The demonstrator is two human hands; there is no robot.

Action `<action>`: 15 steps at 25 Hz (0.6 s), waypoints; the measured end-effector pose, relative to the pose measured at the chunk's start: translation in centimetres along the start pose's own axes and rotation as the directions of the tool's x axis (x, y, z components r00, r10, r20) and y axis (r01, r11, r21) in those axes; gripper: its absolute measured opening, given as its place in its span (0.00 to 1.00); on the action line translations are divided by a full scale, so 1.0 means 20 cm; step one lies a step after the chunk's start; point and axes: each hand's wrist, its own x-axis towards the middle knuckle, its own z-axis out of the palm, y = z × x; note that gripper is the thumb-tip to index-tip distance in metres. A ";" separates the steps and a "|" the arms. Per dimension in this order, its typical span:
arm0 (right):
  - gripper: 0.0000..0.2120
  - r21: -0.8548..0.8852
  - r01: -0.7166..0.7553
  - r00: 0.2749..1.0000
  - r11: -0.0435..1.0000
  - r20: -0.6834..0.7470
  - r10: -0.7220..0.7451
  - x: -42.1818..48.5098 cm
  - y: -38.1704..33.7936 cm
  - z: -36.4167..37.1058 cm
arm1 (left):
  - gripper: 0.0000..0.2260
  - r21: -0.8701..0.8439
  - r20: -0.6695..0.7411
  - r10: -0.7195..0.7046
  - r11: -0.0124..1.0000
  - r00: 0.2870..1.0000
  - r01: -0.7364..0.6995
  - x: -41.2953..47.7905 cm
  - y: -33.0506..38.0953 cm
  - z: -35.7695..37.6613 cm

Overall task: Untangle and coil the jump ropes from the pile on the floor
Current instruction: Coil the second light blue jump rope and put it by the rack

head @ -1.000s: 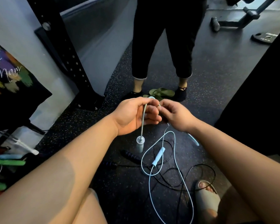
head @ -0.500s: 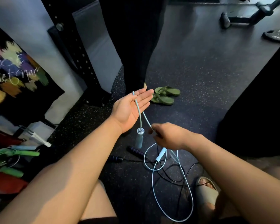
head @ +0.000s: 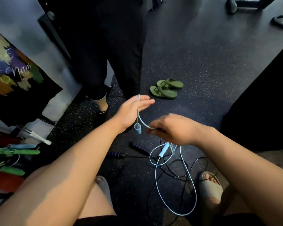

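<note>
Standing over this, I see the left hand [head: 132, 110] held up flat, fingers straight and close together, with the light blue jump rope [head: 138, 103] draped across it. One pale handle [head: 138, 129] dangles just below the wrist. The right hand [head: 171, 129] is curled, and its fingertips pinch the same cord a little below and to the side. Motion smears that hand, so I cannot tell exactly which fingers do the pinching. From there the cord drops behind the right hand, comes out again by the second pale handle [head: 163, 150] and runs in a long loop over the speckled floor [head: 203, 62]. There it crosses a thin black rope [head: 201, 158], and the dark floor makes the crossings hard to follow. Two purple-banded handles [head: 139, 147] lie near the tangle; where they join the black cord is not clear. The person's grey slides [head: 210, 186] frame the pile, and the arms partly cover them. At the left edge a coiled green rope [head: 5, 156] is partly cut off. A second person's dark trouser legs [head: 121, 54] stand beyond, beside a pair of green sandals [head: 166, 89].
</note>
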 end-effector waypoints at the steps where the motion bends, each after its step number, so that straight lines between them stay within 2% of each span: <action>1: 0.13 -0.002 0.021 0.998 1.000 -0.058 -0.021 0.01 0.01 -0.03 | 0.13 0.107 0.045 -0.001 0.994 0.999 -0.004 -0.01 -0.02 0.02; 3: 0.12 -0.034 0.040 0.979 0.999 -0.197 -0.046 0.02 0.04 -0.11 | 0.14 0.282 0.112 -0.037 0.959 0.993 0.004 -0.03 -0.03 0.05; 4: 0.10 -0.049 0.039 0.969 0.998 -0.242 -0.049 0.02 0.06 -0.15 | 0.15 0.314 0.153 -0.079 0.949 0.985 0.027 -0.04 -0.03 0.06; 7: 0.08 -0.033 0.019 0.965 0.999 -0.261 -0.027 -0.01 0.11 -0.22 | 0.15 0.255 0.372 -0.217 0.959 0.903 0.126 -0.08 -0.03 0.08; 8: 0.09 -0.032 0.007 0.964 0.999 -0.267 -0.015 -0.02 0.13 -0.22 | 0.15 0.272 0.407 -0.235 0.954 0.883 0.129 -0.08 -0.03 0.08; 10: 0.10 -0.026 -0.048 0.953 0.999 -0.299 0.038 -0.05 0.18 -0.21 | 0.14 0.265 0.426 -0.219 0.958 0.878 0.110 -0.10 -0.02 0.08; 15: 0.08 -0.026 -0.217 0.943 0.976 -0.265 0.203 -0.06 0.26 -0.10 | 0.14 0.038 0.435 -0.127 0.992 0.891 0.123 -0.15 0.03 0.11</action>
